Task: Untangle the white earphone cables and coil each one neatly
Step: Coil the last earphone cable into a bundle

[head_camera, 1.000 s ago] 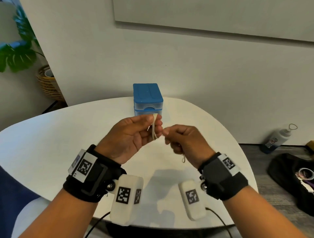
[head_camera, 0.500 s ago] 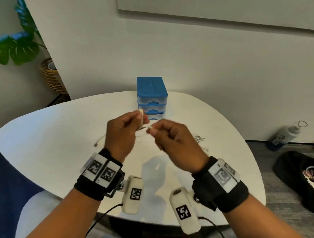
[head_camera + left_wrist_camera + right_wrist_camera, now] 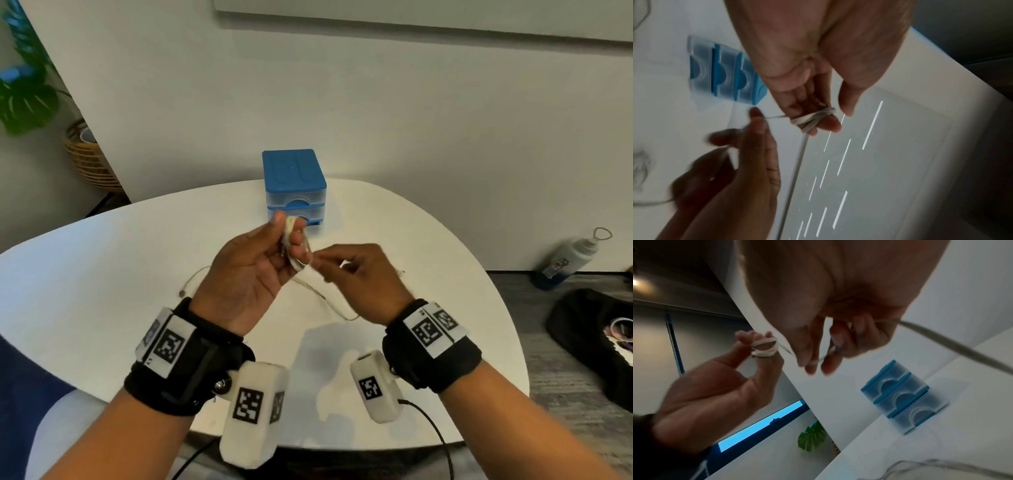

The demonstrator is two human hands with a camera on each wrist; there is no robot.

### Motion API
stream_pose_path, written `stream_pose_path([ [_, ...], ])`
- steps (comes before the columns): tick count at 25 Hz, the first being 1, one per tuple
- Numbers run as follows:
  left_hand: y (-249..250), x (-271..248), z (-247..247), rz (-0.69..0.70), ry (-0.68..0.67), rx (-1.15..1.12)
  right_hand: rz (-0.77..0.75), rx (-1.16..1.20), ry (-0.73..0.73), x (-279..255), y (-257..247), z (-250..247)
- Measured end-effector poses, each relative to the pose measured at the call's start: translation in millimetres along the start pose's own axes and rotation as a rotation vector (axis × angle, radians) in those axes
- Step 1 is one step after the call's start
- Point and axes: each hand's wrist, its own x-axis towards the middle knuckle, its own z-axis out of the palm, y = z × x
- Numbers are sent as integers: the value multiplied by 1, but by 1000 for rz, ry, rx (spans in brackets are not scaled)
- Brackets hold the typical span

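**Midway: cable looped on the left fingers**

Up above the white surface (image 3: 102,274), the left hand (image 3: 246,274) held a white earphone cable (image 3: 812,118) wound in several loops around its extended fingers (image 3: 764,340). The right hand (image 3: 363,277), just beside it, pinched the cable's free run between thumb and fingertips; that strand trailed down to the surface. Behind both hands stood a blue drawer box (image 3: 294,185). A second cable (image 3: 191,277) lay on the surface to the left.
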Motion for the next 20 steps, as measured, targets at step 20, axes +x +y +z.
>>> stream_pose_path([
  [20, 9, 9, -19, 267, 366, 380, -77, -389, -413, -23, -51, 4],
])
